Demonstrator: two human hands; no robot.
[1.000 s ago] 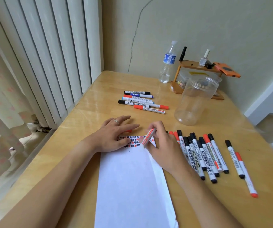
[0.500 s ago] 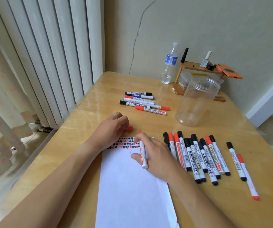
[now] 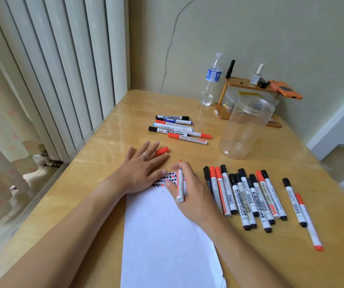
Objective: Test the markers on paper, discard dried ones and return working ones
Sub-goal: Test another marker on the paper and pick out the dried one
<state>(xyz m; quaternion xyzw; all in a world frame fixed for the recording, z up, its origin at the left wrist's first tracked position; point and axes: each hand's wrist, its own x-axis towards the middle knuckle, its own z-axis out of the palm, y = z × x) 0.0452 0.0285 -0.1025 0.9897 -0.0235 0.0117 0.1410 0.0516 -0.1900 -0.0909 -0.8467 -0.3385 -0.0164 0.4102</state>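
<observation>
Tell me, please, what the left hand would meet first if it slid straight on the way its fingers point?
Most likely the loose red cap, lying just beyond the left hand, right by its fingertips. Farther along that line lies the small marker group.

Paper [image 3: 167, 235] bottom beyond frame edge
</observation>
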